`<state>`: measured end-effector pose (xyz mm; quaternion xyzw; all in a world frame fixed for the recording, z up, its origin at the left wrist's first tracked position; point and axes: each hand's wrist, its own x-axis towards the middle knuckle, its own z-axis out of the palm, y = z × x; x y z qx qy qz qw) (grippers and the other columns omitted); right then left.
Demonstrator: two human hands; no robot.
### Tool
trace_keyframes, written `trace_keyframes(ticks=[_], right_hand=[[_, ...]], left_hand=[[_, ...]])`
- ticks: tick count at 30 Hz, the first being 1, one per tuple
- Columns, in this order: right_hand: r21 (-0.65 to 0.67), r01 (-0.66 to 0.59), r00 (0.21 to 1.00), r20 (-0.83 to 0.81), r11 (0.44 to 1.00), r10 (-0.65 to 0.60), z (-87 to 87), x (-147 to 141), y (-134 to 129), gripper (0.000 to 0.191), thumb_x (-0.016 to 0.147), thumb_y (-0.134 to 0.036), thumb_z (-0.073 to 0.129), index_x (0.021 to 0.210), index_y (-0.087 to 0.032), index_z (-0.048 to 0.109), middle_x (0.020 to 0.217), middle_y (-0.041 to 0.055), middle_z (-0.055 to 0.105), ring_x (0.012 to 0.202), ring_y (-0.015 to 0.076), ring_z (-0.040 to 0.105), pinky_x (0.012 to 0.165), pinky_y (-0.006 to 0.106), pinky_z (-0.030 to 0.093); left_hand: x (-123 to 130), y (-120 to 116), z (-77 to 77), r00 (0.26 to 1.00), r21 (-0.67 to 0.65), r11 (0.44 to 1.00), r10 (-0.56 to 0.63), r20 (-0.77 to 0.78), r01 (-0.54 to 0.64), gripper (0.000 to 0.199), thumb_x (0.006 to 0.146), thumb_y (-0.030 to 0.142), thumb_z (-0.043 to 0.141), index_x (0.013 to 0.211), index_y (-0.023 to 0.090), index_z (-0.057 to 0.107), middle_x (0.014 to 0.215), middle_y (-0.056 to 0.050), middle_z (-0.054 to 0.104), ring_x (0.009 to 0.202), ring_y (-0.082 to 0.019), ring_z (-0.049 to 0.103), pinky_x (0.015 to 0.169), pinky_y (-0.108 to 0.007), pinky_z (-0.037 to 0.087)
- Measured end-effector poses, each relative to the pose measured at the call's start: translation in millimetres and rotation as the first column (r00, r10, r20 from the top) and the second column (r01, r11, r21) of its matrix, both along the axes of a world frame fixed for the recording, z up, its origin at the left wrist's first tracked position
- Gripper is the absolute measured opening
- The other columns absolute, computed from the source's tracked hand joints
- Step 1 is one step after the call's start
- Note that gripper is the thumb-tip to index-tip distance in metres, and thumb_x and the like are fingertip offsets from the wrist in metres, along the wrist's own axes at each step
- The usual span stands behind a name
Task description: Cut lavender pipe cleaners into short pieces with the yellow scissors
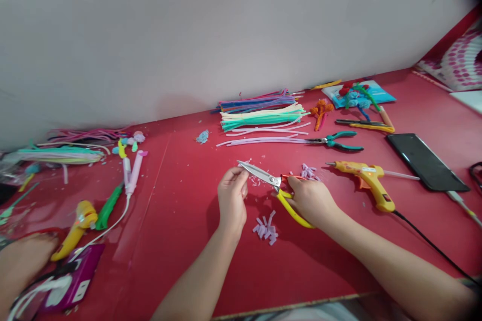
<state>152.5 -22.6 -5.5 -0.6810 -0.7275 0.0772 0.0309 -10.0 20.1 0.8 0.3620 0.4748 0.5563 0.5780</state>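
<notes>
My right hand (311,198) grips the scissors (288,200), which have yellow and red handles and blades pointing left. At the blade tips, my left hand (232,198) is closed in a pinch; what it holds is too small to make out. Tiny lilac scraps are scattered just behind the blades. A small pile of cut lilac pieces (265,229) lies in front of the scissors, and a second lilac pile (309,171) rests behind my right hand. Long lilac pipe cleaners (263,141) lie farther back, beside the teal-handled pliers (339,141).
Bundled pipe cleaners (263,116) lie near the grey partition (226,35). To the right are a yellow glue gun (365,178) with its cord and a black phone (425,160). Another person's arm (26,266), a second glue gun (77,228) and a purple box (81,276) occupy the left.
</notes>
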Motion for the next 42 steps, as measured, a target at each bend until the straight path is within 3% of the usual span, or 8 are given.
trace_keyframes(ticks=[6, 10, 13, 16, 19, 22, 34, 42], right_hand=[[0.017, 0.108, 0.992, -0.073, 0.994, -0.106, 7.3, 2, 4, 0.04, 0.071, -0.058, 0.034, 0.072, -0.02, 0.046, 0.061, 0.003, 0.057, 0.053, 0.0156, 0.053, 0.046, 0.024, 0.023], [-0.037, 0.146, 0.956, -0.252, 0.989, -0.151, 12.8, 4, 7, 0.036, 0.071, -0.054, 0.039, 0.069, -0.019, 0.046, 0.057, 0.0018, 0.053, 0.051, 0.0128, 0.049, 0.046, 0.023, 0.026], [-0.102, 0.095, 0.831, -0.539, 0.99, -0.135, 15.4, 3, 8, 0.029, 0.071, -0.046, 0.04, 0.067, -0.018, 0.048, 0.055, -0.0011, 0.05, 0.05, 0.0101, 0.045, 0.046, 0.02, 0.028], [-0.12, 0.05, 0.615, -0.778, 0.992, -0.125, 18.7, 0, 7, 0.022, 0.072, -0.036, 0.042, 0.073, -0.017, 0.05, 0.058, -0.0023, 0.049, 0.052, 0.0086, 0.043, 0.048, 0.019, 0.032], [-0.151, 0.019, 0.454, -0.879, 0.988, -0.142, 21.7, 0, 5, 0.017, 0.072, -0.032, 0.043, 0.072, -0.017, 0.05, 0.054, -0.0048, 0.045, 0.048, 0.007, 0.04, 0.047, 0.019, 0.033], [-0.18, -0.019, 0.409, -0.899, 0.983, -0.157, 23.7, 1, 4, 0.015, 0.072, -0.029, 0.041, 0.067, -0.017, 0.047, 0.049, -0.0065, 0.04, 0.043, 0.0061, 0.037, 0.045, 0.019, 0.031], [-0.049, 0.032, 0.748, -0.662, 0.998, -0.056, 14.3, -1, 5, 0.015, 0.071, -0.031, 0.042, 0.068, -0.017, 0.048, 0.056, -0.0021, 0.05, 0.051, 0.0088, 0.044, 0.046, 0.019, 0.028], [0.028, 0.078, 0.974, -0.215, 0.997, -0.07, 12.7, 6, 4, 0.04, 0.067, -0.057, 0.041, 0.078, -0.019, 0.047, 0.063, 0.0026, 0.057, 0.055, 0.0149, 0.053, 0.048, 0.022, 0.026]], left_hand=[[1, 0, -1.5, 0.996, 0.001, 0.997, -0.08, 0.033, 0.08, 0.017, 0.065, 0.027, 0.059, 0.076, 0.015, 0.053, 0.063, 0.002, 0.053, 0.037, 0.0, 0.029, 0.035, -0.017, 0.015], [4, -3, -2.0, 0.985, -0.055, 0.983, -0.173, 0.017, 0.174, 0.02, 0.066, 0.03, 0.058, 0.079, 0.015, 0.053, 0.068, 0.0, 0.055, 0.037, 0.0, 0.029, 0.036, -0.017, 0.014], [8, -5, -0.5, 0.96, -0.112, 0.954, -0.28, 0.014, 0.28, 0.021, 0.065, 0.031, 0.058, 0.078, 0.015, 0.054, 0.066, 0.0, 0.056, 0.037, -0.001, 0.028, 0.036, -0.017, 0.016], [11, -8, 1.9, 0.898, -0.149, 0.887, -0.441, 0.002, 0.436, 0.02, 0.066, 0.031, 0.057, 0.076, 0.014, 0.055, 0.062, 0.0, 0.056, 0.037, -0.001, 0.028, 0.037, -0.018, 0.017], [13, -11, 4.1, 0.841, -0.161, 0.831, -0.541, -0.013, 0.532, 0.02, 0.067, 0.031, 0.057, 0.074, 0.013, 0.057, 0.06, -0.001, 0.056, 0.037, -0.002, 0.028, 0.038, -0.018, 0.015], [13, -12, 5.2, 0.813, -0.174, 0.803, -0.581, -0.024, 0.569, 0.017, 0.066, 0.029, 0.057, 0.073, 0.013, 0.058, 0.059, 0.0, 0.055, 0.038, -0.002, 0.029, 0.038, -0.018, 0.016], [11, -13, -4.7, 0.81, -0.092, 0.865, -0.495, -0.315, 0.493, 0.012, 0.062, 0.024, 0.06, 0.071, 0.015, 0.06, 0.065, -0.001, 0.057, 0.061, -0.011, 0.05, 0.058, -0.022, 0.037], [4, -2, -3.5, 0.983, -0.068, 0.985, -0.164, -0.078, 0.159, 0.018, 0.062, 0.025, 0.061, 0.076, 0.014, 0.058, 0.06, 0.001, 0.055, 0.037, -0.001, 0.029, 0.036, -0.016, 0.018]])
